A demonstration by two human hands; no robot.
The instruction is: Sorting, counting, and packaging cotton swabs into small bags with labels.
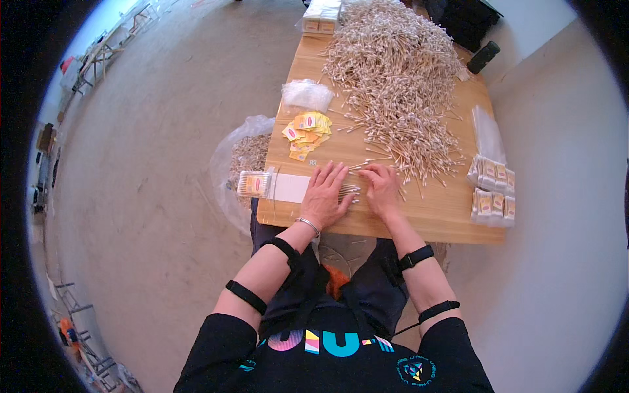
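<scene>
My left hand [322,196] lies palm down with its fingers stretched out over a row of cotton swabs [348,192] near the table's front edge. Beside it on the left is a white card strip [291,188], and past that a filled pack of cotton swabs [254,184] with a yellow label. My right hand [382,188] is closed in a pinch at the near end of the loose swabs, with thin swab sticks [358,168] showing at its fingertips. How many it holds is hidden.
A large heap of loose cotton swabs [396,72] covers the table's far part. At left lie yellow cards [306,134] and clear bags [308,95]; at right, bagged swab packs [493,190]. A black cylinder [483,57] stands far right. Below the left edge is a swab-filled plastic sack [246,154].
</scene>
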